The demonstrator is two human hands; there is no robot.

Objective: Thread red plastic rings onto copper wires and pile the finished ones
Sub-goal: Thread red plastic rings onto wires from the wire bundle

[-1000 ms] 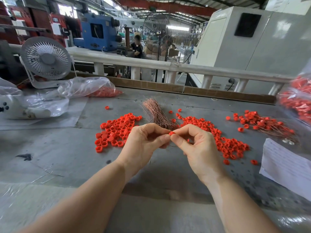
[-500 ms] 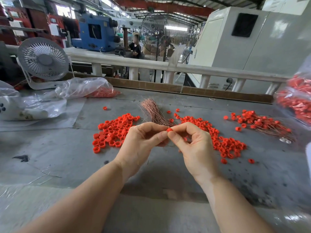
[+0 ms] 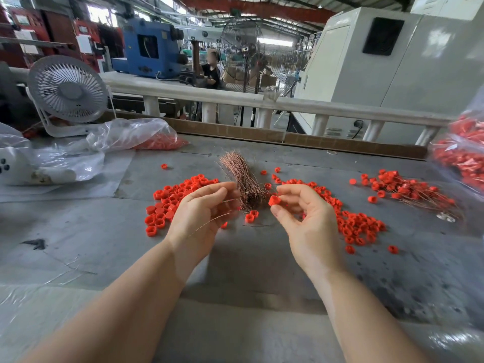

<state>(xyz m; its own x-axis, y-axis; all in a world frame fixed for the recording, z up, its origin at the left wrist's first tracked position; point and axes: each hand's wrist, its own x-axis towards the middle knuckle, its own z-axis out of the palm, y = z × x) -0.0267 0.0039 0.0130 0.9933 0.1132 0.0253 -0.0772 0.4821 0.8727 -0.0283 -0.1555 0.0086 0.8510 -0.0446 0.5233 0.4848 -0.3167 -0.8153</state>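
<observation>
My right hand (image 3: 303, 218) pinches a single red ring (image 3: 274, 200) between thumb and forefinger. My left hand (image 3: 201, 216) holds a thin copper wire (image 3: 209, 221) that runs across its palm, fingers curled around it. The two hands are apart, with a bundle of copper wires (image 3: 242, 179) lying on the table between them. Loose red rings lie in one heap at the left (image 3: 172, 200) and another at the right (image 3: 356, 224). A pile of finished wires with rings (image 3: 411, 189) sits far right.
A small white fan (image 3: 68, 93) and clear plastic bags (image 3: 131, 137) with red rings stand at the back left. Another bag of red rings (image 3: 463, 153) hangs at the right edge. A white railing (image 3: 262, 103) borders the grey table (image 3: 78, 231).
My hands were together at the centre, working a ring onto a wire. They have now drawn apart, the right keeping the ring, the left keeping the wire.
</observation>
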